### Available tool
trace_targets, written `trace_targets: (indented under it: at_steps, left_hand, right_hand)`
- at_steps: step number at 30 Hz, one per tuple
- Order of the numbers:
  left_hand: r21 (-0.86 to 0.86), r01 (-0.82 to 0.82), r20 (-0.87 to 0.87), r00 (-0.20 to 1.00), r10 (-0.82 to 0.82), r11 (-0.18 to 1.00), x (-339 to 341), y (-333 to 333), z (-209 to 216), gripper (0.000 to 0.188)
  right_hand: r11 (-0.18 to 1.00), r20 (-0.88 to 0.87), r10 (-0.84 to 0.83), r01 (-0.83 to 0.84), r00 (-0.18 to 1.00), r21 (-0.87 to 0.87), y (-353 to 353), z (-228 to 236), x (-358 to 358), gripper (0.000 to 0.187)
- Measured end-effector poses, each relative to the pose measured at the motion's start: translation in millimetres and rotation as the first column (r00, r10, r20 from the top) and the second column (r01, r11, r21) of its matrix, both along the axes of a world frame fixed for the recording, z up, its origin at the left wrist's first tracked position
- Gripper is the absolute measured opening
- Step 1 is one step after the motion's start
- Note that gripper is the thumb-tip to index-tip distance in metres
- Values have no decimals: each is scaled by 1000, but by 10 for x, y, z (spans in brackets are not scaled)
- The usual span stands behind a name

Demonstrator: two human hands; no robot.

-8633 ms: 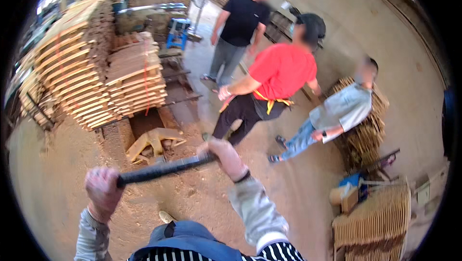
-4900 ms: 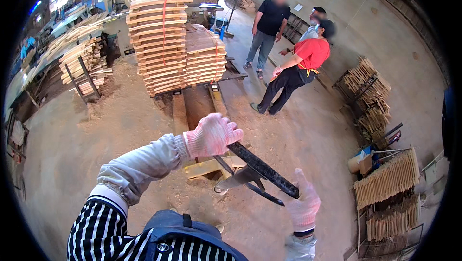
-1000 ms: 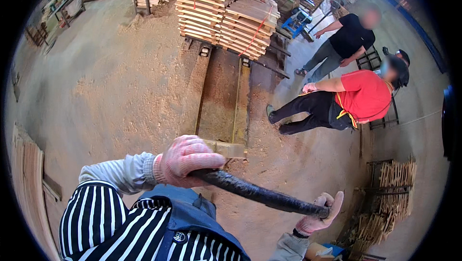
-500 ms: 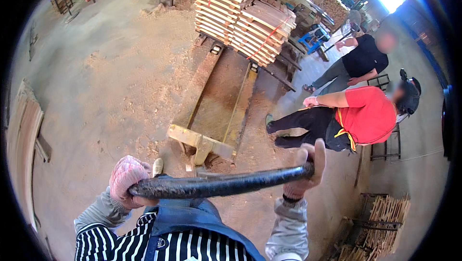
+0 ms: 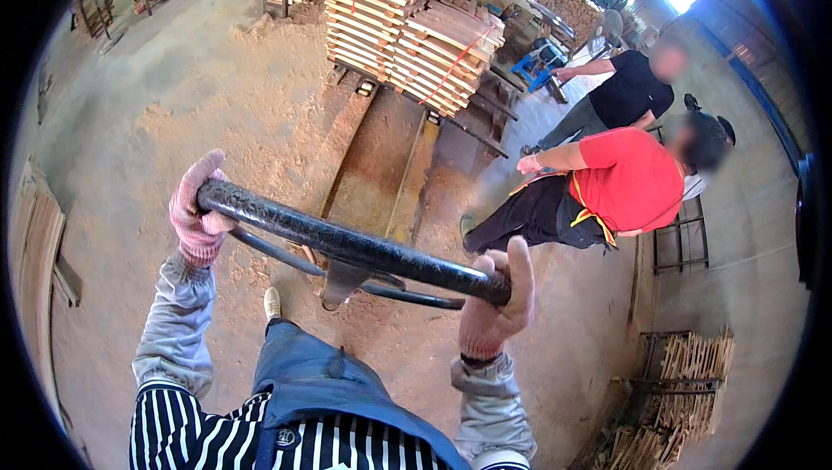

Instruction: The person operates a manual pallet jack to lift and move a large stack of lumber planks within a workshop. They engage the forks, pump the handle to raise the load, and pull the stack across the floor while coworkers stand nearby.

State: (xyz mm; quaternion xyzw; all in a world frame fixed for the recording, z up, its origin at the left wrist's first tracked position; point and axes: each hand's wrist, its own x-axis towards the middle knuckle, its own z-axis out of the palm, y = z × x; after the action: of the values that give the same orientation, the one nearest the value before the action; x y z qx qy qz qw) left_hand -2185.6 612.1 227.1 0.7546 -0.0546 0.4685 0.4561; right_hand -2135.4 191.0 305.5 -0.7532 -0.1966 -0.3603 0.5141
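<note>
A pallet jack handle (image 5: pixel 355 244), a black loop with worn paint, slants across in front of me, its left end farther away than its right. My left hand (image 5: pixel 198 214), in a pinkish knit glove, grips the left end. My right hand (image 5: pixel 500 301), gloved the same way, holds the right end, with its finger and thumb tips showing above the bar. Below the loop, the yellow pallet jack forks (image 5: pixel 414 179) reach away over the floor. The handle hides most of the jack's near body.
Strapped stacks of wooden slats (image 5: pixel 373 15) stand at the forks' far end. A person in red (image 5: pixel 628 179) stands to the right, with a person in black (image 5: pixel 633 88) beyond. Boards (image 5: pixel 36 253) lie at far left; a rack of sticks (image 5: pixel 689 383) is at lower right.
The handle has swung forward and tilted, its left end rising away from me, so more of its loop shows. My left hand has gone forward with it; my right hand has shifted left.
</note>
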Motion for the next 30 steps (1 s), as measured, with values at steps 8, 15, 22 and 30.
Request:
trace_targets:
  at_steps: [8, 15, 22, 30]
  left_hand:
    - [-220, 106, -18, 993, -113, 970, 84, -1, 87, 56]
    - [-65, 87, -144, 985, -95, 994, 187, -87, 354, 48]
    - [-11, 145, -252, 957, -143, 989, 92, -107, 578, 50]
    - [-257, -6, 9, 1000, 9, 966, -578, -392, 47, 58]
  right_hand:
    - [963, 36, -194, 198, 980, -184, 104, 149, -337, 51]
    - [980, 38, -174, 177, 984, -88, 137, 131, -55, 45]
    - [979, 6, 142, -141, 990, 150, 39, 73, 125, 51]
    - [985, 91, 160, -165, 983, 51, 3, -116, 29, 56]
